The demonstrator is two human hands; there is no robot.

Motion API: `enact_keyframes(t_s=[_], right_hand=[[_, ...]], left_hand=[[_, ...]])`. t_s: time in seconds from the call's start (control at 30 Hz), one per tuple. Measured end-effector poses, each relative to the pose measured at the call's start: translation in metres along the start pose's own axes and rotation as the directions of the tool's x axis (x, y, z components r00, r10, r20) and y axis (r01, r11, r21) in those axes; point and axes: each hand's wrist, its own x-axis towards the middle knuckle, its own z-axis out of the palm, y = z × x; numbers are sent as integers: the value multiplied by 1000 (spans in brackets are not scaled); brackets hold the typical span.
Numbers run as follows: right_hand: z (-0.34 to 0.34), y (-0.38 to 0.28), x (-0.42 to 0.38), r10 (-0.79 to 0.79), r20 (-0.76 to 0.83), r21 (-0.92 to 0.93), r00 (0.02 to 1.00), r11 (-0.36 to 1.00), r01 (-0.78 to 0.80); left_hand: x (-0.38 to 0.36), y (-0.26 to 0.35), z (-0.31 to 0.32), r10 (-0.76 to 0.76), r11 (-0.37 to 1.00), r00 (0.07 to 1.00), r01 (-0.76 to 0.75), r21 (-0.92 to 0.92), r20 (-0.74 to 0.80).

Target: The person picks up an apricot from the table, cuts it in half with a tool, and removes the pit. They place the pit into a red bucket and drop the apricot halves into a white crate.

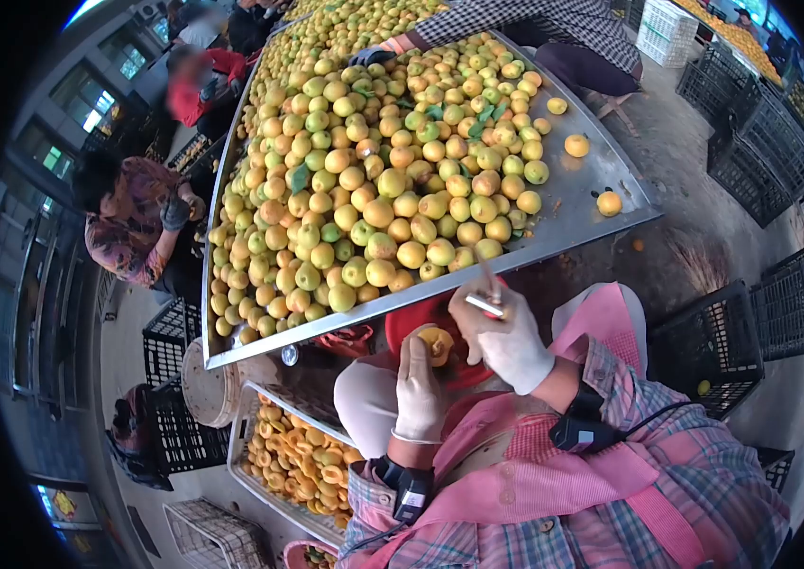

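My left hand [418, 389], in a white glove, is closed around a cut apricot [437, 345], its orange flesh and the pit hollow facing up. Just to the right, my gloved right hand [506, 337] grips a small knife [485, 305]; a white part of it shows between the fingers and its thin end blurs upward. The two hands are apart, above my lap and a red container [402, 322]. In front of them, a big heap of whole yellow-green apricots [364, 190] covers the metal table [364, 313].
A crate of halved apricots [302, 465] sits at lower left beside a round bucket [210, 384]. Black plastic crates [705, 337] stand on the right. A co-worker's gloved hand [372, 57] reaches onto the heap; another person [141, 218] sits at the left edge.
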Motion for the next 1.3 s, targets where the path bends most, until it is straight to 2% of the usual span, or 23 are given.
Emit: enact_keyframes(t_s=[0.03,0.1,0.13,0.17,0.23,0.27,0.37,0.4,0.43,0.47,0.5,0.57,0.67,0.77,0.8,0.83,0.87,0.9,0.93,0.97,1.03,1.17,1.3], right_hand=[[-2,0,-3,113,25,-172,993,979,-107],[2,27,-7,76,23,-176,997,982,-71],[3,39,-6,-61,46,-267,997,961,71],[1,48,-5,-158,52,-396,986,903,165],[-1,56,-2,-102,71,-389,992,913,122],[-2,65,0,-104,68,-389,992,913,122],[-2,64,-2,-256,142,-439,956,850,293],[3,34,-8,75,133,-338,988,941,-26],[5,18,-11,397,160,-235,904,905,-356],[4,29,-11,367,197,-89,909,930,-356],[3,33,-9,366,196,-90,910,931,-355],[0,36,-7,395,302,-33,867,914,-405],[-1,28,-6,425,390,-5,817,888,-459],[3,33,-4,457,465,66,758,836,-544],[6,38,-4,415,486,124,769,838,-531],[10,43,-5,375,509,180,775,834,-522],[12,42,-2,353,528,214,773,825,-523],[12,39,-1,379,513,192,770,824,-534],[12,38,-1,386,504,162,773,836,-524],[11,35,1,383,493,132,781,854,-503],[8,20,3,401,504,-27,765,892,-450],[14,30,0,380,396,-171,836,925,-339],[16,39,-4,256,334,-279,907,946,-164]], left_hand=[[8,3,-2,-59,993,998,57,-99,-12],[13,30,-2,-306,892,952,291,-347,11],[17,34,1,-191,945,981,173,-278,-37],[18,35,2,-186,945,982,170,-279,-32],[17,36,1,-266,894,963,266,-361,49],[18,39,0,-248,919,967,252,-304,54],[13,27,-2,-329,847,942,325,-420,64],[12,21,-1,-484,635,866,446,-631,125],[10,13,-5,-608,366,757,536,-761,241],[8,6,-11,-617,210,714,554,-806,330],[11,6,-17,-610,49,672,560,-827,420],[11,14,-28,-682,-100,578,535,-839,449],[4,10,-47,-648,-200,582,493,-847,491],[2,18,-53,-690,-211,558,454,-865,461],[2,23,-53,-593,-175,668,439,-881,450],[3,30,-50,-619,-149,668,416,-897,413],[6,33,-51,-605,12,725,420,-907,328],[4,34,-54,-584,170,773,417,-893,249],[-1,25,-56,-577,184,773,438,-880,264],[-5,13,-63,-410,216,840,468,-857,355],[-5,14,-64,-423,124,819,476,-870,388],[-5,8,-55,-422,109,803,505,-856,420],[1,28,-46,-482,237,806,497,-835,343]])
